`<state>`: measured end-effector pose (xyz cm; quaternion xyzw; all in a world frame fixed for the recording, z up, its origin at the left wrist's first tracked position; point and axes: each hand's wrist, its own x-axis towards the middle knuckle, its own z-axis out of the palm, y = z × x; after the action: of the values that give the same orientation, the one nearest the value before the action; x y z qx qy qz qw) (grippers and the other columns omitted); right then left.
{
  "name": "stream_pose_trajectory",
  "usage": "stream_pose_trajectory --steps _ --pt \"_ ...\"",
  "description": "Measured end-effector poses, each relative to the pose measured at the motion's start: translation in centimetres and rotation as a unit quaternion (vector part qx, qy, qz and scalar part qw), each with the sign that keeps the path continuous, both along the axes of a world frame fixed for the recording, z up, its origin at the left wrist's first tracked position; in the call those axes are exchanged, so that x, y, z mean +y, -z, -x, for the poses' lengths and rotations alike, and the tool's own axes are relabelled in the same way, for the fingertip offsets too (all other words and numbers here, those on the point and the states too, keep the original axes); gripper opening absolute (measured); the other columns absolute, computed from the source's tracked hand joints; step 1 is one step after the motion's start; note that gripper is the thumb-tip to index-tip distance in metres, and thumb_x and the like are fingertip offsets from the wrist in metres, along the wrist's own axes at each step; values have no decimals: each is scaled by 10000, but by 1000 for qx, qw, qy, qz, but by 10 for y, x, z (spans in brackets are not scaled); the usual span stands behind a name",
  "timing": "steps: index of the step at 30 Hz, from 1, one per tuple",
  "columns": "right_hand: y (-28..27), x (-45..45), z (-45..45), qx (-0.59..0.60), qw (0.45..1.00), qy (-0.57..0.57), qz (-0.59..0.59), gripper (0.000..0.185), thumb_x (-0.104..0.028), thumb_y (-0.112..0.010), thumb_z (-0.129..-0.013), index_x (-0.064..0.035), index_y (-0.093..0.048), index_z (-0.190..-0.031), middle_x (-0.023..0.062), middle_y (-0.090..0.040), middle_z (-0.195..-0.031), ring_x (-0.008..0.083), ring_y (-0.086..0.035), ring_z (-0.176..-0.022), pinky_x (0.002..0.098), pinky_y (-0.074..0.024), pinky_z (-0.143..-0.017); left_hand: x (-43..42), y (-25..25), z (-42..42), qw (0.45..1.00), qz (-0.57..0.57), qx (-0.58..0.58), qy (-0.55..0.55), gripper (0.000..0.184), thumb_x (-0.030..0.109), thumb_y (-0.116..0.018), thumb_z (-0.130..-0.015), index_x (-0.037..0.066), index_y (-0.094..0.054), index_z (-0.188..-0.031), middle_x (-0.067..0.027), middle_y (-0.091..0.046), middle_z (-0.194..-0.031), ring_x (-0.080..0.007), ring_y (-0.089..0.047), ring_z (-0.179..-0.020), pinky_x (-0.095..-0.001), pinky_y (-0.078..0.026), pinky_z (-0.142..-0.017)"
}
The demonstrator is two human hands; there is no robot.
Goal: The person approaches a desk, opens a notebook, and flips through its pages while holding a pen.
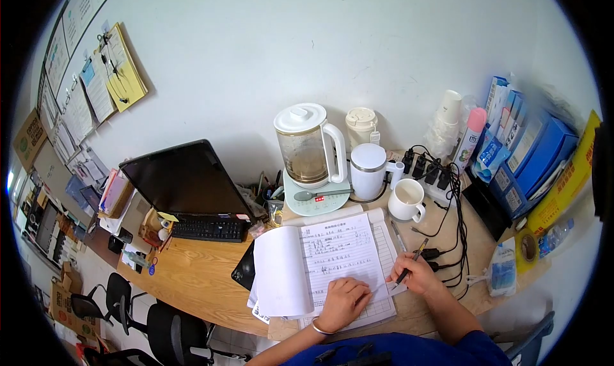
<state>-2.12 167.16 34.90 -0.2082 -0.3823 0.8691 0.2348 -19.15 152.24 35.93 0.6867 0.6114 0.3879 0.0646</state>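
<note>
My right hand (414, 273) grips a dark pen (402, 276), its tip low at the right edge of a written page. Spread open before me is a notebook of forms (332, 244), with handwriting on its right page and the left page (279, 273) curled over and mostly blank. My left hand (345, 302) lies on the lower part of the written page, fingers resting on the paper and holding nothing. A bracelet is on that wrist. Another pen (398, 235) lies beside the notebook's right edge.
Behind the notebook stand a glass kettle (306, 158) on its base, a lidded white mug (369, 174) and an open white mug (406, 201). Black cables (455, 231) run along the right. A monitor (188, 180) and keyboard (211, 230) stand left; blue folders (534, 161) stand right.
</note>
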Motion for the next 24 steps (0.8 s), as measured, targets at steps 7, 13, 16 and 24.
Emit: stream_pose_trajectory --steps 7,13,16,24 --pt "-3 0 0 1 1000 -3 -6 236 -137 -492 -897 -60 -503 -674 45 -506 -617 193 -558 -651 431 -487 -758 -1 -2 -1 1000 4 -2 -4 98 130 -693 -739 89 -628 -800 -2 -631 -887 -188 -552 -848 -322 -370 -759" --pt "-4 0 0 -4 1000 -10 -3 243 -156 -512 -908 -75 -507 -679 13 -473 -596 163 -553 -652 424 -493 -783 0 -1 0 1000 8 -10 -1 101 124 -698 -736 82 -628 -795 -8 -635 -890 -188 -558 -852 -319 -371 -762" --pt "-7 -1 1 -7 1000 -7 -3 240 -154 -509 -909 -77 -509 -682 12 -485 -612 160 -553 -652 423 -494 -784 -1 -3 0 1000 8 -12 1 102 123 -699 -736 80 -629 -797 -10 -636 -896 -190 -561 -855 -320 -371 -764" --pt "-2 1 0 -1 1000 -9 -4 239 -156 -507 -910 -75 -512 -685 13 -491 -626 161 -551 -647 427 -498 -774 0 -1 0 1000 2 -7 -1 101 133 -698 -740 85 -631 -798 -8 -634 -892 -191 -558 -861 -322 -371 -763"
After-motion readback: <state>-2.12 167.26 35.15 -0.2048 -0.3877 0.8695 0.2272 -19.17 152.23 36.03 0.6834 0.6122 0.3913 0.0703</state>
